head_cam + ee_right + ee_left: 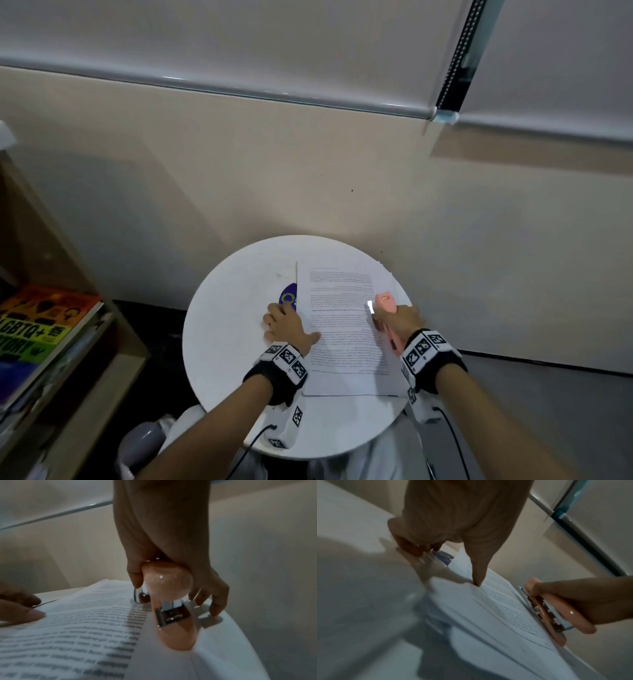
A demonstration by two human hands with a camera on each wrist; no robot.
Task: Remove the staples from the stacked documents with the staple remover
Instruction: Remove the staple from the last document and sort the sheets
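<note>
A stack of printed documents [346,329] lies on the round white table [233,359]. My left hand [282,323] rests at the stack's left edge, its thumb [477,577] pressing on the top page and the other fingers on the table. My right hand [404,320] grips a pink staple remover [385,303] at the stack's right margin. The remover's metal tip [137,595] touches the top page [77,635]. I cannot make out a staple. From the left wrist view, the remover [556,608] lies along the paper's far edge.
A purple and blue item [287,298] pokes out from under the stack's left edge, just beyond my left fingers. The table stands close to a beige wall [308,171]. A wooden shelf with colourful books [51,325] is at the left.
</note>
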